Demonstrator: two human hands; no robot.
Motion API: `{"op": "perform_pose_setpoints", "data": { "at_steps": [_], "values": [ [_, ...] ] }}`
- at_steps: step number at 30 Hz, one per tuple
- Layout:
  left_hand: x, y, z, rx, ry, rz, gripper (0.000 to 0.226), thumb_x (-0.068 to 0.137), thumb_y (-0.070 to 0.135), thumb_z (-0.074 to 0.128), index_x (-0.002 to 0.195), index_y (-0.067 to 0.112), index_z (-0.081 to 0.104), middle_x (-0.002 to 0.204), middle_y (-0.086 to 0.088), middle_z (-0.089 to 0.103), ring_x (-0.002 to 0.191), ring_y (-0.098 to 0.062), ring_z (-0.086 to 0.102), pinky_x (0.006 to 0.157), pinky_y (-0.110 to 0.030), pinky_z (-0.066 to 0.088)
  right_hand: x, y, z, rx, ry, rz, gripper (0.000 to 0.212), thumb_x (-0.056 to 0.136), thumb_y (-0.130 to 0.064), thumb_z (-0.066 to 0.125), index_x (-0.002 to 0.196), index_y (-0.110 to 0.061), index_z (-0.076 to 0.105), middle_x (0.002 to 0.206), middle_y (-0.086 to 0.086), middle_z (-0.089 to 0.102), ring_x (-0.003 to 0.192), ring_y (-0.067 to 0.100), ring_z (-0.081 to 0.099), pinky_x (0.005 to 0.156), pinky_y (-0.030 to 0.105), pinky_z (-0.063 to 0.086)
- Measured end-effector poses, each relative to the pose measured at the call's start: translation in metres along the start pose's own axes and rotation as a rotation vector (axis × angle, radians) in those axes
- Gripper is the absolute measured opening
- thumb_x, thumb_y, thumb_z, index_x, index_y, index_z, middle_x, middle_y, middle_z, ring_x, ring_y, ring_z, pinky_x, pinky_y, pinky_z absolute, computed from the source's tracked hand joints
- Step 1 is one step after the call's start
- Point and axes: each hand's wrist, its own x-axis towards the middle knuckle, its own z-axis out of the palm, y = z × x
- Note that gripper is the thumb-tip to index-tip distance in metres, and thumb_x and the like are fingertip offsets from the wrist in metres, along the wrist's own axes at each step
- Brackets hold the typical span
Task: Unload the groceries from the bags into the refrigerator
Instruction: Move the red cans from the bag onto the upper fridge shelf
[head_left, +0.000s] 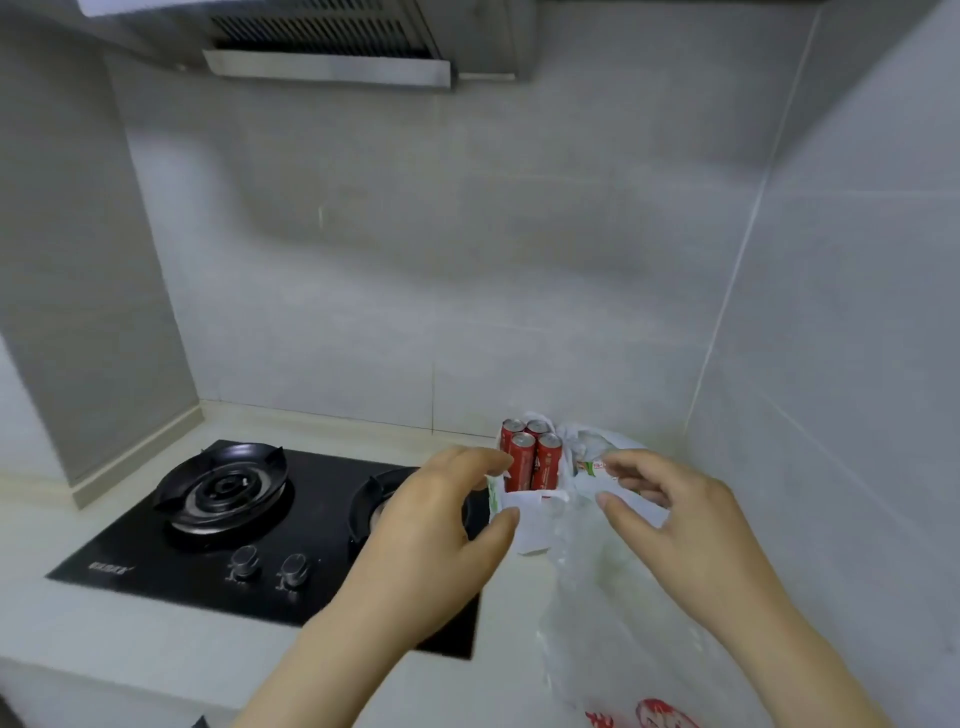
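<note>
Four red cans (532, 460) stand in a white plastic bag (535, 525) on the desk (156, 639), just right of the gas stove (171, 566). The left hand (431, 535) and right hand (675, 519) pinch its rim with curled fingers (628, 462).

- cans (532, 460): metal, glossy red print, bare silver tops
- white bag (535, 525): thin plastic film, crinkled, semi-matt
- clear bag (613, 639): see-thru plastic, wrinkled, shiny, red print low down
- hob (156, 551): black glass, glossy, reflective
- burner rings (223, 488): dark metal, dull sheen
- knobs (244, 561): look like metal, satin
- table (130, 639): pale, stone-like, smooth, low gloss
- wall tiles (415, 260): grey, smooth, satin finish
- hood (332, 67): sheet metal, brushed look
</note>
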Motion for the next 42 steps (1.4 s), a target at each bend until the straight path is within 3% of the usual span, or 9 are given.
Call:
{"op": "perform_pose_setpoints", "data": {
  "at_steps": [8,15,22,28,34,37,42],
  "values": [
    [0.079,-0.033,0.041,0.02,-0.032,-0.046,0.039,0.089,0.033,0.059,0.127,0.036,0.052,0.12,0.027,0.051,0.099,0.024,0.043,0.079,0.007,0.031,0.089,0.059,0.022,0.01,-0.046,0.024,0.028,0.084,-0.024,0.069,0.11,-0.032,0.066,0.103,-0.017,0.066,0.099,0.001,0.062,0.091,0.032,0.051],
    [0.147,-0.081,0.067,-0.019,-0.062,-0.065,0.037,0.088,0.03,0.061,0.125,0.034,0.054,0.114,0.025,0.053,0.101,0.015,0.048,0.082,-0.004,0.04,0.147,0.091,0.058,-0.03,-0.072,0.086,0.03,0.082,-0.023,0.07,0.111,-0.03,0.066,0.103,-0.02,0.066,0.097,0.002,0.062,0.091,0.036,0.052],
    [0.208,-0.138,0.083,-0.056,-0.158,-0.035,0.039,0.088,0.028,0.06,0.126,0.032,0.053,0.118,0.017,0.055,0.105,0.003,0.051,0.094,-0.02,0.044,0.189,0.103,0.095,-0.113,-0.1,0.195,0.036,0.083,-0.028,0.069,0.119,-0.026,0.064,0.109,-0.019,0.065,0.1,0.0,0.06,0.092,0.029,0.051],
    [0.251,-0.182,0.11,-0.079,-0.251,-0.033,0.034,0.087,0.025,0.062,0.12,0.032,0.057,0.113,0.014,0.057,0.103,-0.002,0.054,0.091,-0.02,0.044,0.222,0.121,0.124,-0.192,-0.181,0.293,0.035,0.087,-0.036,0.065,0.122,-0.033,0.058,0.115,-0.019,0.062,0.105,-0.001,0.058,0.085,0.017,0.044],
    [0.294,-0.218,0.144,-0.009,-0.26,-0.047,0.042,0.087,0.028,0.063,0.127,0.031,0.053,0.118,0.014,0.055,0.105,-0.003,0.053,0.086,-0.013,0.038,0.275,0.158,0.148,-0.22,-0.242,0.286,0.032,0.086,-0.027,0.066,0.117,-0.028,0.059,0.107,-0.012,0.061,0.096,0.009,0.06,0.087,0.028,0.049],
    [0.309,-0.233,0.164,0.013,-0.277,-0.076,0.043,0.086,0.03,0.063,0.128,0.031,0.052,0.118,0.012,0.055,0.106,-0.005,0.054,0.086,-0.014,0.038,0.297,0.182,0.162,-0.257,-0.31,0.268,0.034,0.087,-0.027,0.064,0.12,-0.026,0.056,0.11,-0.012,0.057,0.104,0.009,0.056,0.085,0.023,0.042],
    [0.332,-0.254,0.207,0.038,-0.322,-0.137,0.044,0.083,0.029,0.063,0.126,0.03,0.053,0.116,0.005,0.057,0.103,-0.011,0.056,0.084,-0.021,0.045,0.33,0.231,0.19,-0.315,-0.419,0.283,0.036,0.087,-0.024,0.06,0.123,-0.021,0.053,0.118,-0.002,0.057,0.112,0.016,0.054,0.089,0.028,0.043]
  ]
}}
